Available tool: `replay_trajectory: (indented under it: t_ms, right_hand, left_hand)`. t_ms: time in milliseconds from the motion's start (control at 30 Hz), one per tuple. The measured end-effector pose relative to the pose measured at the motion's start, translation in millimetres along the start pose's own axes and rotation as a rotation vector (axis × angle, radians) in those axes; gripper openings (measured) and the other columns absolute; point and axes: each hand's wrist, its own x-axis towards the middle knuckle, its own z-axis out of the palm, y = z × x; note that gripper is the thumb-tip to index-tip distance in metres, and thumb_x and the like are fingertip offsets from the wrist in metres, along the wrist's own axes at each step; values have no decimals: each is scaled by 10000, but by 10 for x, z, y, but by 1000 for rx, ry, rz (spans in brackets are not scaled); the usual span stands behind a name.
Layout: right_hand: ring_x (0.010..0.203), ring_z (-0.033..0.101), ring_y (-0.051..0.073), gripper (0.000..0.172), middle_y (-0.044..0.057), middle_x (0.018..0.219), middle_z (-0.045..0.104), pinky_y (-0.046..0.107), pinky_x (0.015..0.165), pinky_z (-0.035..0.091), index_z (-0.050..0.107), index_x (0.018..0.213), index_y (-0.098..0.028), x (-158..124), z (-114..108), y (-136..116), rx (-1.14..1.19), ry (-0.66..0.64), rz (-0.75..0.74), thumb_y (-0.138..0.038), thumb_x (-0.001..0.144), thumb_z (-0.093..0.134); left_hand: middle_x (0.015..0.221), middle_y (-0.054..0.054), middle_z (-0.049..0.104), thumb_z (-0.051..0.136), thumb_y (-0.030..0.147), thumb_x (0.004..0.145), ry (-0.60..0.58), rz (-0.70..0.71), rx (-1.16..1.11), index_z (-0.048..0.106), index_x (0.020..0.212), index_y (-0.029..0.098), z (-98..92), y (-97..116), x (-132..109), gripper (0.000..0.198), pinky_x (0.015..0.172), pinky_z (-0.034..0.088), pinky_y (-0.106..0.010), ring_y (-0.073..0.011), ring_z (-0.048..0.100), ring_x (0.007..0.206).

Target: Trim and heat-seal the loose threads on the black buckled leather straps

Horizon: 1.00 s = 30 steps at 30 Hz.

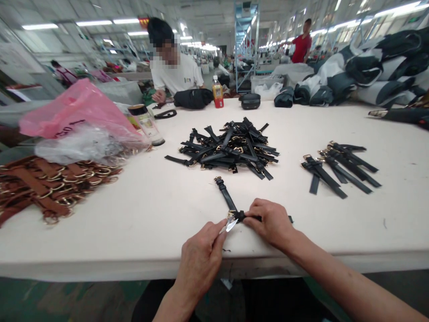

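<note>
2 bare hands work at the near edge of a white table (140, 214). Fingers of the right hand (273, 222) are pressed together on a black strap (225, 193), pinching it just beside its gold buckle; the strap lies flat on the table, running up and to the left from that hand, with its far end free. Closed fingers of the left hand (201, 257) pinch a small metal blade (230, 225), whose tip points at the buckle and touches or nearly touches it; which of the 2 cannot be told.

Beyond the hands, in the middle of the table, lies a loose heap of black straps (228, 147). To the right, well apart from it, a smaller group of straps (338, 167) lies roughly side by side. At the left edge sit brown straps with gold rings (43, 188), partly under a pink plastic bag (77, 109) and a clear one. At the far side a person in a white shirt (176, 74) sits near an orange-capped bottle (217, 93).
</note>
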Motion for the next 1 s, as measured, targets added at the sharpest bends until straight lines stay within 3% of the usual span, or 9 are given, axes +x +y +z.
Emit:
replay_trajectory:
  t_ms: [300, 567, 1000]
  right_hand:
    - [758, 585, 114, 194, -2, 837, 649, 229, 658, 365, 696, 768, -224, 8, -57, -21, 2, -21, 34, -266, 862, 531]
    - [724, 582, 118, 111, -19, 795, 658, 231, 644, 358, 687, 745, -228, 30, -33, -1, 39, -55, 51, -199, 780, 586]
    - [767, 583, 120, 127, -14, 841, 669, 226, 669, 354, 639, 821, -222, 77, -89, 43, 22, -95, 35, -269, 863, 529]
  left_hand:
    - [925, -27, 626, 351, 251, 941, -47, 65, 97, 515, 1230, 249, 49, 89, -54, 332, 684, 432, -287, -180, 604, 817]
    - [914, -28, 633, 337, 241, 942, -79, 86, 258, 500, 1231, 251, 74, 169, -24, 332, 611, 415, -295, -183, 620, 734]
    - [914, -43, 638, 343, 212, 932, -67, 78, 426, 456, 1257, 229, 137, 293, -68, 345, 540, 419, -296, -203, 643, 696]
